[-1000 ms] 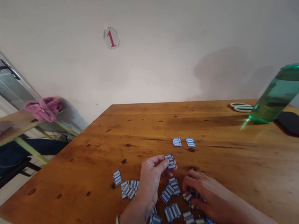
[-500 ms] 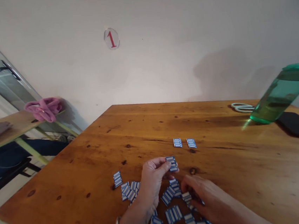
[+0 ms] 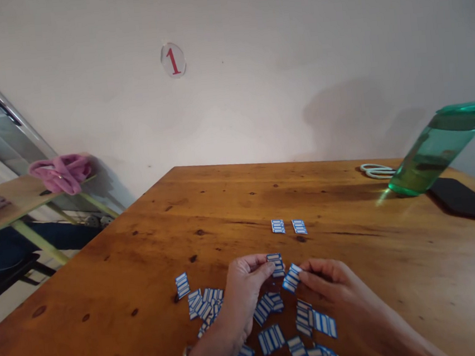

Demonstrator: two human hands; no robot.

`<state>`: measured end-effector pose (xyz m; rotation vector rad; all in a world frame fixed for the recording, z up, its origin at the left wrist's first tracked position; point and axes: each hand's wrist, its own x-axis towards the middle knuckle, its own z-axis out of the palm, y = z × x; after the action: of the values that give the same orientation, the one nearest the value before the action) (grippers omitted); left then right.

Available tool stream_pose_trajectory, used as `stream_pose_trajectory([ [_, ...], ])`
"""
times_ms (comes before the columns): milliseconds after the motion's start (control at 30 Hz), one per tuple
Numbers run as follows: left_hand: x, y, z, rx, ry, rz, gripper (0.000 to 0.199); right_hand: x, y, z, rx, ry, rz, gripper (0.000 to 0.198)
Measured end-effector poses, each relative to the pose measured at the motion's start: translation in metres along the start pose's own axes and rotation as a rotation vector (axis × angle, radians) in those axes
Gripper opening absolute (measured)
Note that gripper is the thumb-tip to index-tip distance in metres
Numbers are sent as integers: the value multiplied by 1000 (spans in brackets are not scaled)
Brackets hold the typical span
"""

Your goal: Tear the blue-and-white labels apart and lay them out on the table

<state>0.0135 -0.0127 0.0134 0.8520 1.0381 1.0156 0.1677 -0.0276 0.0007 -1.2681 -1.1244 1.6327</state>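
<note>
My left hand [image 3: 247, 283] pinches a small white card with blue stripes [image 3: 276, 265] between thumb and fingers, above the wooden table [image 3: 223, 202]. Close to it, my right hand [image 3: 329, 281] grips a second striped card [image 3: 291, 278], tilted, by its right edge. Below and between my hands lie several loose cards of the same look, among them a flat striped card [image 3: 271, 340] and an overlapping pair [image 3: 324, 323]. More striped cards [image 3: 207, 304] lie left of my left forearm, partly hidden by it. Farther off, two cards [image 3: 278, 226] [image 3: 299, 227] lie side by side.
A green water bottle [image 3: 437, 153] stands at the right beside a coiled white cable [image 3: 376, 172] and a dark flat object [image 3: 466, 199]. To the left is another table with a pink cloth [image 3: 64, 173] on it. A white wall rises behind the table.
My right hand has come up from the loose cards and now holds one close to my left hand. The left hand keeps its card. The view has shifted slightly right.
</note>
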Motion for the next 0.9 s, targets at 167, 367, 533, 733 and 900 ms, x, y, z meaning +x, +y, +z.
stream_pose_trajectory([
  [167, 1, -2, 1, 29, 4, 6, 16, -1, -5, -2, -95, 59, -52, 36],
  [367, 3, -6, 1, 71, -12, -7, 17, -3, -6, 2, -227, 116, -146, 33],
  [533, 3, -9, 1, 133, -49, -2, 19, -6, -8, 6, -465, 242, -280, 24],
  [733, 3, -10, 3, 163, -90, -32, 19, -8, -12, 4, -741, 311, -378, 21],
  [900, 1, -8, 5, 163, -137, -45, 23, -5, -7, 4, -794, 316, -410, 21],
])
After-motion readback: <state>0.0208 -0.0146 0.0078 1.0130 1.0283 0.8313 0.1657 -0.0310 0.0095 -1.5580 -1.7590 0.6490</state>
